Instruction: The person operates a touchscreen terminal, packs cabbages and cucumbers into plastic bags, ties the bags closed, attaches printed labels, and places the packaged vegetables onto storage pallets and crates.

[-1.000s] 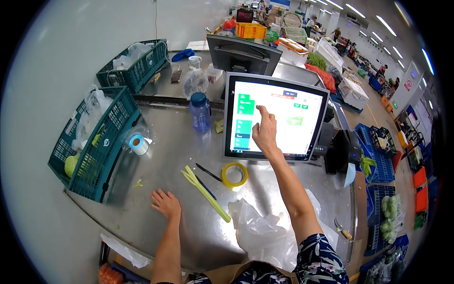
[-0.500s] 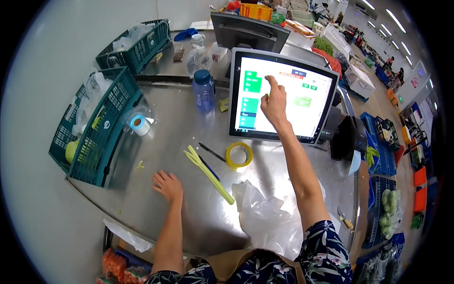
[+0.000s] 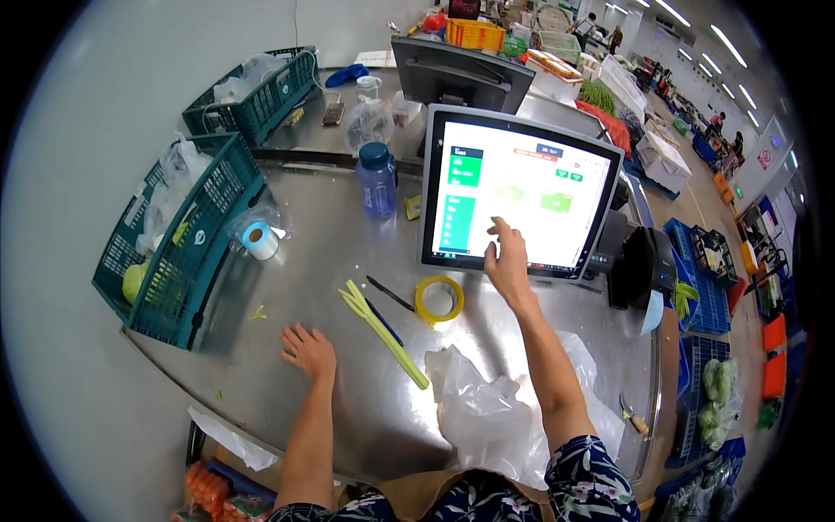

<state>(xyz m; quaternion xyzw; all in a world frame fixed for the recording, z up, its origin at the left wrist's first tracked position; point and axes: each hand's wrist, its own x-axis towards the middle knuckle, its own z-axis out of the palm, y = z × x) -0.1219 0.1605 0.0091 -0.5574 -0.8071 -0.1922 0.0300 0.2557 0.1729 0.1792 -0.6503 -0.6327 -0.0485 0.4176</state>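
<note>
My right hand (image 3: 508, 257) is in front of the lower part of a lit touchscreen monitor (image 3: 522, 209), fingers apart and partly bent, holding nothing. Whether a fingertip touches the glass I cannot tell. Green panels and tiles show on the screen. Flat on the steel table (image 3: 365, 418) rests my left hand (image 3: 310, 351), fingers spread. To its right lie a pale green vegetable stalk (image 3: 387, 335), a dark pen (image 3: 390, 293), a blue pen (image 3: 383, 320) partly behind the stalk, and a roll of yellow tape (image 3: 438, 300). A clear plastic bag (image 3: 487, 413) is crumpled under my right forearm.
A green crate (image 3: 174, 252) with bags and vegetables stands at the left, another crate (image 3: 252, 96) behind it. A label roll (image 3: 260, 240) and blue bottle (image 3: 377, 180) stand on the table. A black device (image 3: 642, 265) and a curved knife (image 3: 635, 415) are at the right.
My right hand has moved down the screen, from the upper left panel toward the lower middle. A pale tile now shows mid-screen and the left panels look different. My left hand stays put.
</note>
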